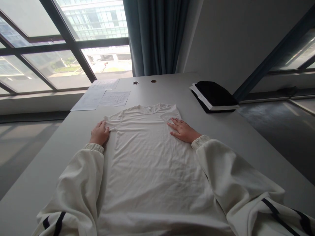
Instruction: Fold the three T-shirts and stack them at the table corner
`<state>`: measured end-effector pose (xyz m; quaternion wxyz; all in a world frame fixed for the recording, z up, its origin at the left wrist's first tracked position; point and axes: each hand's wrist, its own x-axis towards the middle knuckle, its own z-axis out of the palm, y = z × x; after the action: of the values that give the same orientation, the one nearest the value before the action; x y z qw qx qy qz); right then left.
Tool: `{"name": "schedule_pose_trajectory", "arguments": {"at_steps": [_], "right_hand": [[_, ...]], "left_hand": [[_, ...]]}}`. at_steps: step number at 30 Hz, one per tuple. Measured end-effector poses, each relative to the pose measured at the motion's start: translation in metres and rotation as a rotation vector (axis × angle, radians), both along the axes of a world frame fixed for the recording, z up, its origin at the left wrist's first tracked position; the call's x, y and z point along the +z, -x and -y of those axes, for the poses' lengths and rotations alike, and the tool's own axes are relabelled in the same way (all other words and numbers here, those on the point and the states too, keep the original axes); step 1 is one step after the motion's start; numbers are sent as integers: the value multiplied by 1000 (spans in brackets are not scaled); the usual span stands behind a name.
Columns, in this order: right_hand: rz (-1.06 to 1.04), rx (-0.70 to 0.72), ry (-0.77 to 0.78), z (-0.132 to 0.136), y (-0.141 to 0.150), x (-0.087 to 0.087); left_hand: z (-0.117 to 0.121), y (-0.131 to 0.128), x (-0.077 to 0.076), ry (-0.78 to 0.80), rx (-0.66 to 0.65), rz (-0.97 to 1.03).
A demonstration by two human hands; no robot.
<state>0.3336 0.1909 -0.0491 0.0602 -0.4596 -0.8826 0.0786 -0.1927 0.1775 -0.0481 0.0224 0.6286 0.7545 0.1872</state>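
A white T-shirt [147,157] lies spread flat, its round collar at the far end and its hem close to me. My left hand [99,132] is closed on the end of the left sleeve, which it holds out sideways with a few creases. My right hand [183,130] rests flat on the upper right of the shirt, fingers stretched and slightly apart. The right sleeve appears folded inward over the chest near those fingertips. Fine wrinkles run across the body of the shirt.
The shirt is on a white table [73,144]. Several paper sheets [91,99] lie at its far left. A black-covered stack with white pages [214,95] sits at the far right. Two cable holes are at the back, before a blue curtain [157,39] and windows.
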Motion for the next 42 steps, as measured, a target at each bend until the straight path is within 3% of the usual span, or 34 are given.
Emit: {"name": "schedule_pose_trajectory", "arguments": {"at_steps": [4, 8, 13, 16, 18, 20, 25, 29, 35, 42], "right_hand": [[-7, 0, -2, -1, 1, 0], [-15, -1, -2, 0, 2, 2], [0, -19, 26, 2, 2, 6], [4, -21, 27, 2, 2, 7], [4, -20, 23, 2, 3, 7], [4, -19, 23, 2, 3, 7], [12, -26, 23, 1, 2, 5], [0, -9, 2, 0, 1, 2], [-4, -18, 4, 0, 1, 3], [-16, -18, -2, 1, 1, 4]], "left_hand": [[-1, -3, 6, -176, -92, 104], [-6, -26, 20, -291, -208, 92], [-10, -75, 31, -165, -540, -18], [-6, -91, 31, -121, -715, -4], [-3, -93, 32, -175, -684, 16], [-1, -91, 33, -196, -573, -10], [0, -88, 31, -45, -398, -137], [-2, -88, 31, -57, -283, -172], [0, -97, 38, -153, -212, -160], [6, -101, 40, -37, -255, 43]]}}
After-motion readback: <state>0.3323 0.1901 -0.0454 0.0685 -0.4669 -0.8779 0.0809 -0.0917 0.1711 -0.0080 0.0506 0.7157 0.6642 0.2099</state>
